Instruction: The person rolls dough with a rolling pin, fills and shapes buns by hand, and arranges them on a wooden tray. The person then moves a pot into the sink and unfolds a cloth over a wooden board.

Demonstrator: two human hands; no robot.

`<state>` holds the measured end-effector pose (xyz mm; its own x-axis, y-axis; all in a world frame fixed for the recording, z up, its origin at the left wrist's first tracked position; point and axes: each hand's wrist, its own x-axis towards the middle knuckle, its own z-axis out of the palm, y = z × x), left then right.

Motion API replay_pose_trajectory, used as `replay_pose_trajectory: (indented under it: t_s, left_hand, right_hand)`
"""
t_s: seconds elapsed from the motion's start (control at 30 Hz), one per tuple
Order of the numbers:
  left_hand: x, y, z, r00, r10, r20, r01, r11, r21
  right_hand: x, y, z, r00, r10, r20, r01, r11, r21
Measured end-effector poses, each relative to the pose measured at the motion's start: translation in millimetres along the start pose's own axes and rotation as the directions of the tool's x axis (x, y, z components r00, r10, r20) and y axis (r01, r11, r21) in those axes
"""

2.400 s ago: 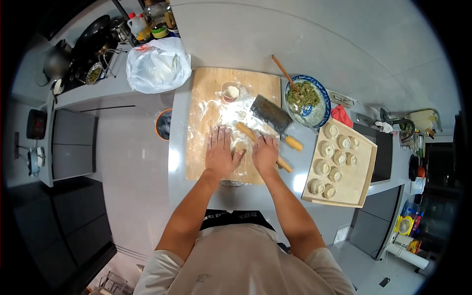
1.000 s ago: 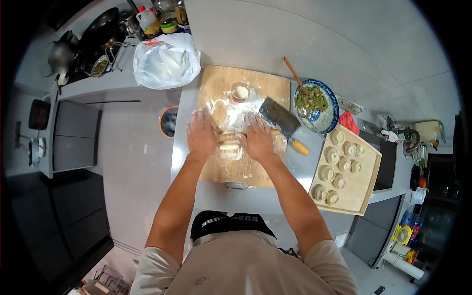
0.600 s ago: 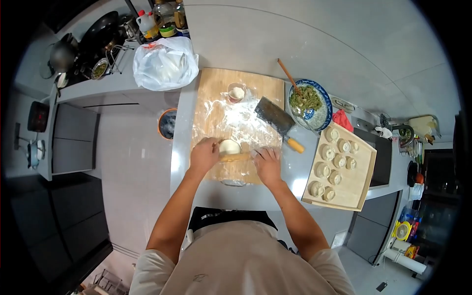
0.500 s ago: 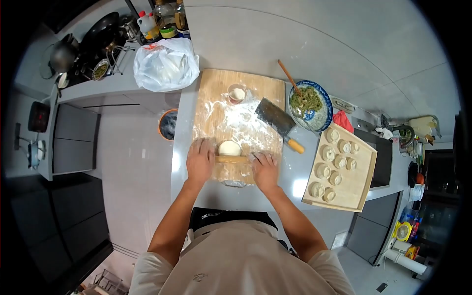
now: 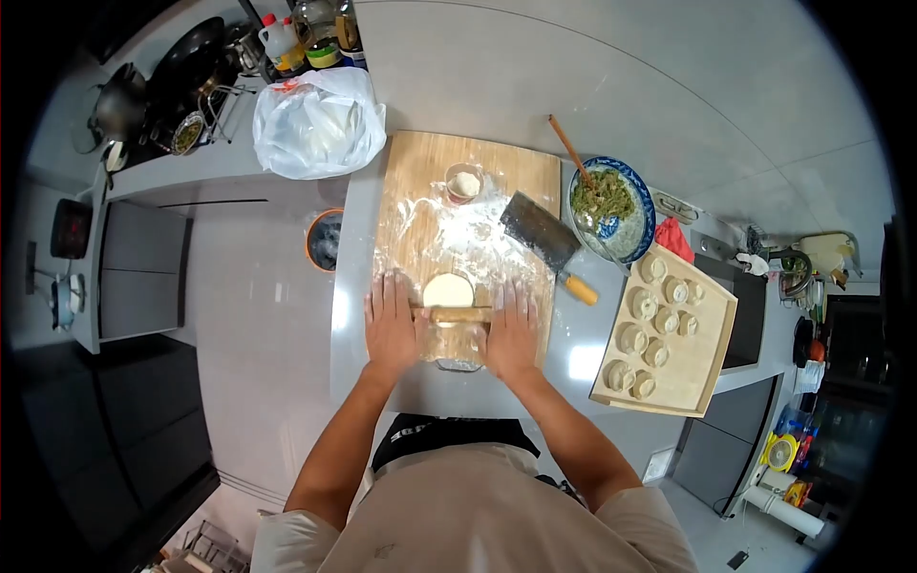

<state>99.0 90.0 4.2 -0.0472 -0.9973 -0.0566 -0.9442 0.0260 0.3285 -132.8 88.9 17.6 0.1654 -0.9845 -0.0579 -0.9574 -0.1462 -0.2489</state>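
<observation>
A wooden rolling pin (image 5: 457, 314) lies crosswise near the front of a floured wooden board (image 5: 411, 172). On its left end rests my left hand (image 5: 391, 320), palm down, with the fingers stretched forward. My right hand (image 5: 512, 329) lies over the other end in the same way, fingers straight and thumb turned inward. Between the hands, a round, flat piece of dough (image 5: 448, 290) touches the far side of the pin. Farther up the board are a small cup of flour (image 5: 464, 183) and a cleaver (image 5: 540, 230) whose wooden handle sticks out past the right edge.
Right of the board stand a blue-patterned bowl (image 5: 646, 212) of green filling with chopsticks (image 5: 565, 143), and a wooden tray (image 5: 688, 377) holding several shaped dumplings. A white plastic bag (image 5: 320, 124) sits at back left. Below the counter's left edge is an orange-rimmed bin (image 5: 310, 246).
My fingers have straightened from a curled position over the pin's ends. The dough looks a little wider. The whole view has shifted slightly.
</observation>
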Motion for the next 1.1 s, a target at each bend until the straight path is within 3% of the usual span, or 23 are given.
replay_pose_trajectory:
  t_s: [0.07, 0.13, 0.2, 0.23, 0.3, 0.33, 0.4, 0.47, 0.53, 0.63, 0.67, 0.77, 0.8, 0.87, 1.0, 1.1]
  left_hand:
    - [20, 1, -2, 0.999, -0.012, -0.05, 0.011, 1.0, -0.008]
    - [68, 1, -2, 0.994, -0.013, -0.104, 0.011, 1.0, -0.013]
    - [119, -3, 0, 0.974, -0.059, -0.221, 0.071, 0.996, 0.045]
    - [118, 1, 1, 0.974, -0.049, -0.221, 0.061, 0.997, 0.049]
    - [114, 9, 0, 0.979, 0.18, -0.097, -0.176, 0.983, 0.042]
    - [112, 9, 1, 0.977, 0.189, -0.099, -0.186, 0.982, 0.044]
    - [99, 9, 6, 0.928, 0.359, 0.102, -0.332, 0.919, -0.213]
    - [100, 20, -7, 0.912, 0.4, 0.093, -0.376, 0.904, -0.204]
    - [101, 24, -14, 0.942, 0.139, 0.304, -0.047, 0.955, -0.293]
    - [77, 16, -18, 0.957, 0.02, 0.291, 0.072, 0.95, -0.302]
    - [64, 12, -17, 0.956, 0.016, 0.291, 0.076, 0.951, -0.3]
    - [18, 10, -27, 0.998, -0.015, -0.056, -0.003, 0.956, -0.293]
    - [7, 4, -19, 0.998, -0.017, -0.054, 0.0, 0.956, -0.294]
    - [-6, -4, -9, 0.978, 0.094, -0.186, -0.11, 0.991, -0.079]
    - [22, -11, 1, 0.97, 0.177, -0.166, -0.174, 0.984, 0.035]
    - [87, -11, 12, 0.99, 0.06, -0.128, -0.052, 0.996, 0.066]
  right_hand:
    - [7, 0, 1, 0.997, 0.001, 0.081, 0.001, 1.0, -0.016]
    - [74, 8, 12, 0.979, -0.054, -0.195, 0.043, 0.997, -0.059]
    - [127, 10, 14, 0.963, 0.011, -0.269, -0.025, 0.998, -0.05]
    - [129, 11, 12, 0.974, 0.031, -0.223, -0.036, 0.999, -0.02]
    - [98, 17, 7, 0.99, -0.036, -0.139, 0.037, 0.999, 0.001]
    - [78, 21, 5, 0.992, -0.111, -0.052, 0.113, 0.993, 0.026]
    - [45, 27, 1, 0.994, -0.105, 0.006, 0.104, 0.992, 0.068]
    - [27, 40, 12, 0.985, -0.17, -0.024, 0.171, 0.983, 0.069]
    - [20, 47, 18, 0.984, -0.166, -0.058, 0.17, 0.982, 0.078]
    - [3, 43, 10, 0.981, -0.17, -0.097, 0.178, 0.98, 0.084]
    - [-6, 39, 7, 0.979, -0.177, -0.101, 0.185, 0.98, 0.075]
    - [-31, 28, 4, 0.988, -0.124, -0.089, 0.133, 0.986, 0.098]
    - [-37, 25, 5, 0.988, -0.125, -0.086, 0.133, 0.986, 0.097]
    - [-42, 17, 11, 0.996, -0.053, -0.077, 0.059, 0.995, 0.08]
    - [-7, 7, 20, 0.992, 0.066, -0.107, -0.064, 0.998, 0.022]
    - [78, 17, 4, 0.978, 0.055, -0.199, -0.064, 0.997, -0.039]
